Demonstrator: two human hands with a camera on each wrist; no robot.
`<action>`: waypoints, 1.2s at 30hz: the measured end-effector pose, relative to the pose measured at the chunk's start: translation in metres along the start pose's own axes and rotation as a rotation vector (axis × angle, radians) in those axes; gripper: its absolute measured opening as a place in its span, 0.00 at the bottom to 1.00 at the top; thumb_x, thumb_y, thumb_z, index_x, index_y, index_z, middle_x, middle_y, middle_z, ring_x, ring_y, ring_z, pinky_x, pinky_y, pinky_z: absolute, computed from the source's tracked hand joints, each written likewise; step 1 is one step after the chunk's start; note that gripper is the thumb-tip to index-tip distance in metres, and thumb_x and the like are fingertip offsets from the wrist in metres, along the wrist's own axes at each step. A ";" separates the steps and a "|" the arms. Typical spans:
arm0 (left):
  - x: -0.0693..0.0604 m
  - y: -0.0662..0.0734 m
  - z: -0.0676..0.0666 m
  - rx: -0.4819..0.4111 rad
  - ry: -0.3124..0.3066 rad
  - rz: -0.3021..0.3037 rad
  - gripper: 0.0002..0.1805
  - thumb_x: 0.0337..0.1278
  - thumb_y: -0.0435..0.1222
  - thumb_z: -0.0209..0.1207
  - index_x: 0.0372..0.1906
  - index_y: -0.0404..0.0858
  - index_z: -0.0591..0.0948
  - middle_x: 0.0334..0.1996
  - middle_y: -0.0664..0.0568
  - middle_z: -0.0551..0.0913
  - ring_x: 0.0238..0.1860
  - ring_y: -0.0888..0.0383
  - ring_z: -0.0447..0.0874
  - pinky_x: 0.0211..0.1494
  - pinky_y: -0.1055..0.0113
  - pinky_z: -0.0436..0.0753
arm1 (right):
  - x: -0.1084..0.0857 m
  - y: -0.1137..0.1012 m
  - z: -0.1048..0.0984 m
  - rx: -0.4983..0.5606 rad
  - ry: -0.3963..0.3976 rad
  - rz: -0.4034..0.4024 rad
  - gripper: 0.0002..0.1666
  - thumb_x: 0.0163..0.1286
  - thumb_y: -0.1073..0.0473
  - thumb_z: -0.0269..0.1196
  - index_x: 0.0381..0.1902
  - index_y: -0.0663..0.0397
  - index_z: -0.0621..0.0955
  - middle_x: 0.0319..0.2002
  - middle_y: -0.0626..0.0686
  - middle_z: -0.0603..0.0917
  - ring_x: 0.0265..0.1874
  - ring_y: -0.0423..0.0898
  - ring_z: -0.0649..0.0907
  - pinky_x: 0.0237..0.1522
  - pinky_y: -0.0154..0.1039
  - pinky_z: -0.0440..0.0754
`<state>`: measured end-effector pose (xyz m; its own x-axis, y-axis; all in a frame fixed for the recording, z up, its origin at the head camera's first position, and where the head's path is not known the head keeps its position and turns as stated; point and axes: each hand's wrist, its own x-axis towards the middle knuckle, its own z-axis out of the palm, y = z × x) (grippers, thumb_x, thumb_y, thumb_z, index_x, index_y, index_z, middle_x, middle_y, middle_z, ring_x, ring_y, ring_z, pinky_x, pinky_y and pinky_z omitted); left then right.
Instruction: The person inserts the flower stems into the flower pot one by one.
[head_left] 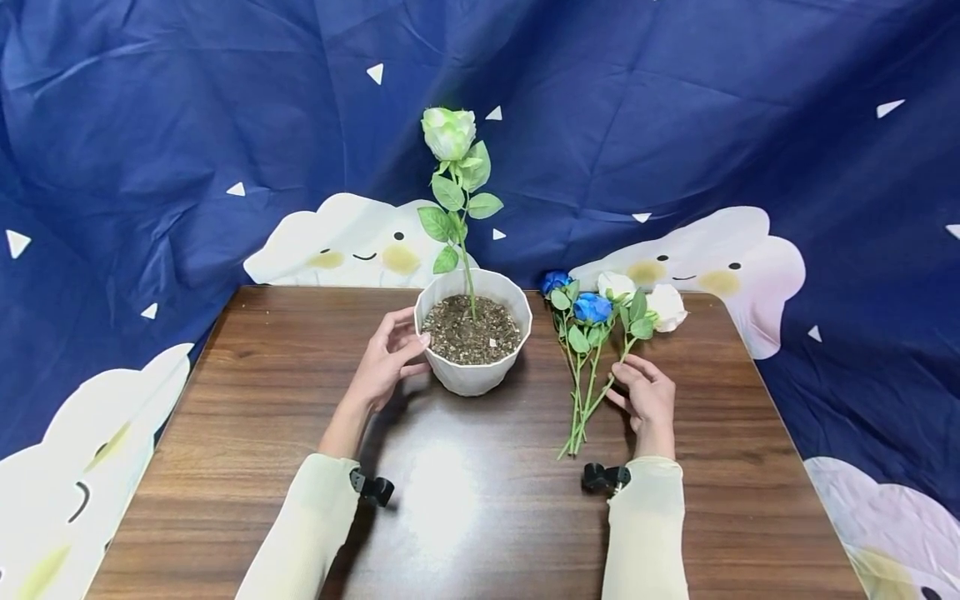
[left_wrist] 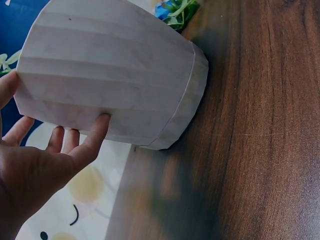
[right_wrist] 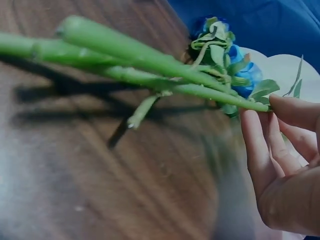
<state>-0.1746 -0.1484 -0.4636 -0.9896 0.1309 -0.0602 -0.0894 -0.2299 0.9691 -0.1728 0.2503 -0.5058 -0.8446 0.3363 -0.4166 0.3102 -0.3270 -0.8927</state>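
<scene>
A white faceted flowerpot [head_left: 471, 377] filled with soil stands near the table's far edge, with a tall white-green rose [head_left: 450, 133] upright in it. My left hand [head_left: 384, 358] rests against the pot's left side, fingers spread; in the left wrist view its fingertips touch the pot wall [left_wrist: 115, 65]. To the pot's right lie several cut roses, some blue [head_left: 593, 308] and some white. My right hand [head_left: 647, 396] pinches the stem of a white rose [head_left: 666, 307] between thumb and fingers. In the right wrist view, green stems [right_wrist: 125, 55] reach out from beside the fingertips.
The brown wooden table [head_left: 285, 467] extends in front of and beside the pot. A dark blue cloth [head_left: 637, 125] with cloud faces hangs behind it and down the sides. Small black devices [head_left: 372, 487] are strapped at both wrists.
</scene>
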 end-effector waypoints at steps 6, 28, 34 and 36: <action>-0.001 0.001 -0.001 -0.018 0.000 0.006 0.32 0.67 0.28 0.59 0.73 0.38 0.63 0.65 0.33 0.68 0.53 0.54 0.78 0.56 0.38 0.82 | -0.003 -0.016 0.004 0.107 -0.007 -0.044 0.12 0.69 0.72 0.65 0.42 0.48 0.84 0.33 0.45 0.88 0.34 0.41 0.87 0.30 0.37 0.89; -0.001 0.000 -0.001 -0.018 -0.006 0.017 0.31 0.68 0.27 0.58 0.73 0.37 0.63 0.66 0.30 0.66 0.53 0.53 0.78 0.55 0.39 0.83 | -0.012 -0.056 0.024 0.383 -0.086 -0.177 0.15 0.66 0.72 0.68 0.48 0.58 0.82 0.32 0.53 0.87 0.29 0.45 0.88 0.26 0.39 0.89; -0.001 0.000 0.000 -0.019 -0.006 0.015 0.32 0.67 0.27 0.59 0.73 0.37 0.63 0.66 0.31 0.67 0.53 0.54 0.79 0.55 0.39 0.83 | -0.015 -0.063 0.035 0.388 -0.142 -0.226 0.17 0.65 0.73 0.67 0.51 0.60 0.82 0.32 0.54 0.87 0.29 0.46 0.88 0.28 0.40 0.89; -0.001 0.000 0.000 -0.019 -0.007 0.016 0.32 0.67 0.27 0.59 0.73 0.37 0.63 0.66 0.31 0.67 0.53 0.54 0.79 0.55 0.40 0.83 | -0.016 -0.065 0.039 0.379 -0.156 -0.246 0.17 0.66 0.74 0.66 0.53 0.62 0.81 0.32 0.54 0.87 0.30 0.46 0.88 0.28 0.40 0.89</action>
<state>-0.1732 -0.1486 -0.4633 -0.9900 0.1342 -0.0431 -0.0760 -0.2505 0.9651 -0.1965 0.2319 -0.4344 -0.9374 0.3170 -0.1442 -0.0638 -0.5634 -0.8237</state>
